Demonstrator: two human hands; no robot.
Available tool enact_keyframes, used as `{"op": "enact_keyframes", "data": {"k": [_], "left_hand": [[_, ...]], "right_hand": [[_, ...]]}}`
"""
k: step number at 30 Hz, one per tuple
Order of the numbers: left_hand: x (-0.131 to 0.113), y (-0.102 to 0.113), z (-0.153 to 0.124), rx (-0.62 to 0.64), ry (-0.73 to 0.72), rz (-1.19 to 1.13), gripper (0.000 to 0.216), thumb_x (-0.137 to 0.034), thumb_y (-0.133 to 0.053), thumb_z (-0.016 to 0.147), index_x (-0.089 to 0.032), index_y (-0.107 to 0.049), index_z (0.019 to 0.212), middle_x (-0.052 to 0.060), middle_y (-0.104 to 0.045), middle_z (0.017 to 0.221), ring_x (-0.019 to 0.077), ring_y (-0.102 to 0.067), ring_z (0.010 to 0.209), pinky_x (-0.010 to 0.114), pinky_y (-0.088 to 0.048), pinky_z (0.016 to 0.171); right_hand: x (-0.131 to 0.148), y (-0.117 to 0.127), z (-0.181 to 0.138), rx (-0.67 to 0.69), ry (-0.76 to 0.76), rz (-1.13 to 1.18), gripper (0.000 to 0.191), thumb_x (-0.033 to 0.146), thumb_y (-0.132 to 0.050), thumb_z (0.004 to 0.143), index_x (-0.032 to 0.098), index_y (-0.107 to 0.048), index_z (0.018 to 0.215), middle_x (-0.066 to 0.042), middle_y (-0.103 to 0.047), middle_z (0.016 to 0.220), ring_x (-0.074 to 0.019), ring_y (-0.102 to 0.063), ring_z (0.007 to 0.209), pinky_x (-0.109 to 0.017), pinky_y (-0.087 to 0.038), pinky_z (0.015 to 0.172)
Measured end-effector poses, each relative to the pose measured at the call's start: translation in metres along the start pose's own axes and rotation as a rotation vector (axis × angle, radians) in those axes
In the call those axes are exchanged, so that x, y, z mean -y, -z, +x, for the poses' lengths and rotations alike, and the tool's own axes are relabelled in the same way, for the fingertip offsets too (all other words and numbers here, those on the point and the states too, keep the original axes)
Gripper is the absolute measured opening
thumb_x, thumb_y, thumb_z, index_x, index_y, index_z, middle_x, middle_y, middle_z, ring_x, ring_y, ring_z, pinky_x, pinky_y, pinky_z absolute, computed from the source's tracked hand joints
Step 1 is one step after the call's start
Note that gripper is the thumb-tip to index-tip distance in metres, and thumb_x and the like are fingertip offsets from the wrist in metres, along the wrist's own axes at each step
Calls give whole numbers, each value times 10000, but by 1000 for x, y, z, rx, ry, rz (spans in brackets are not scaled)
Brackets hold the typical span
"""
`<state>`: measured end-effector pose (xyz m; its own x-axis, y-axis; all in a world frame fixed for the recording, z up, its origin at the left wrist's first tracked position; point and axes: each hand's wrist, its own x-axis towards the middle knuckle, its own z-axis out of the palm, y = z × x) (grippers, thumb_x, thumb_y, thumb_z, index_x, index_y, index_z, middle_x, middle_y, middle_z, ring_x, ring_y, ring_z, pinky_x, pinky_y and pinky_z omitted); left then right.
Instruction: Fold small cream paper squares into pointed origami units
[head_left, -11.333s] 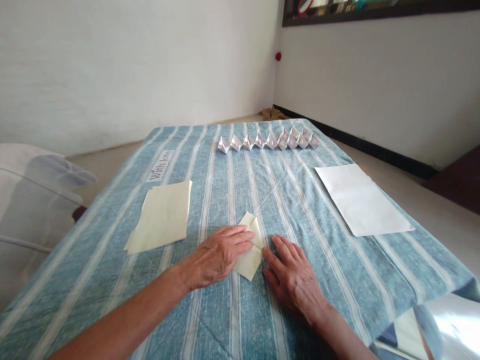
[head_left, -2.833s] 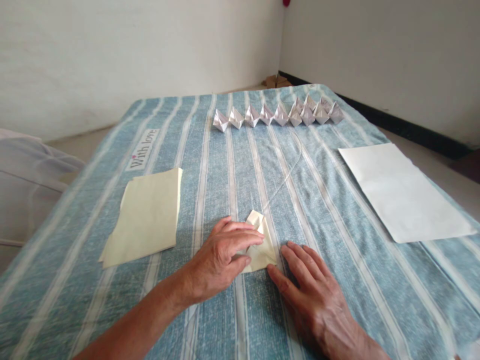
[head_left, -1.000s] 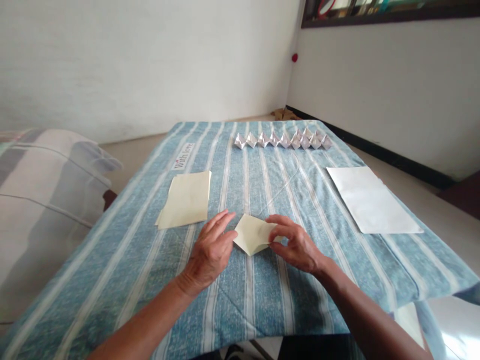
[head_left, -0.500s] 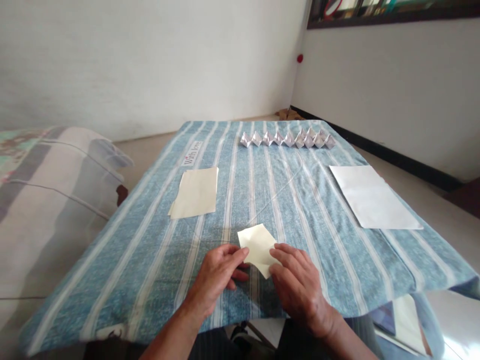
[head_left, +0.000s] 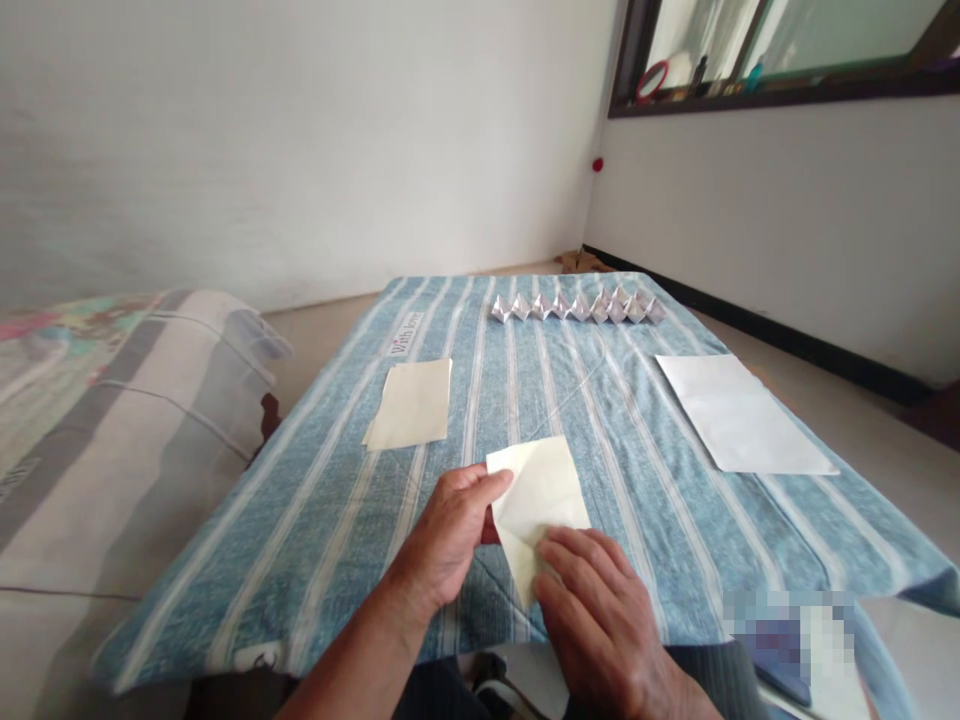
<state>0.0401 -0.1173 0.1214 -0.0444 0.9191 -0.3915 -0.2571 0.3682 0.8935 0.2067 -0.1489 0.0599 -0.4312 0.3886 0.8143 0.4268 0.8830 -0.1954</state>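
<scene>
Left hand [head_left: 450,530] and right hand [head_left: 592,620] pinch the folded cream paper [head_left: 540,490] at lower centre, with cream sheets [head_left: 412,403], white sheet [head_left: 739,415] and paper boats [head_left: 577,307] lying beyond.

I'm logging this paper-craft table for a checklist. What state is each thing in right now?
cream paper, partly folded, creased, between both hands.
left hand, pinching the paper's left edge.
right hand, fingers over its lower corner, thumb hidden.
cream sheets, flat, stacked, untouched.
white sheet, flat, unfolded.
paper figures, folded, standing in a row.
striped cloth, spread over the table.
</scene>
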Motion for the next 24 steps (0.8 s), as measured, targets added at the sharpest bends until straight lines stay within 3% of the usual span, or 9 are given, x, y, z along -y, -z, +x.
{"op": "enact_keyframes", "data": {"k": [8,24], "left_hand": [[-23,-15,-14,113,-77,-13,447,-447,-719,736,-88,-683,1000,95,-732,771,185,-649,582,277,-489,550],[-22,-33,-16,180,-119,-108,361,-357,-704,781,-99,-687,1034,112,-748,828,218,-700,709,247,-478,561]], "right_hand": [[11,24,21,-149,36,-115,179,60,-471,905,106,-644,921,-138,-741,943,-268,-685,1024,-419,-522,870],[9,39,21,-214,28,-140,181,58,-463,920,101,-636,888,-146,-747,884,-265,-706,970,-430,-528,859]]}}
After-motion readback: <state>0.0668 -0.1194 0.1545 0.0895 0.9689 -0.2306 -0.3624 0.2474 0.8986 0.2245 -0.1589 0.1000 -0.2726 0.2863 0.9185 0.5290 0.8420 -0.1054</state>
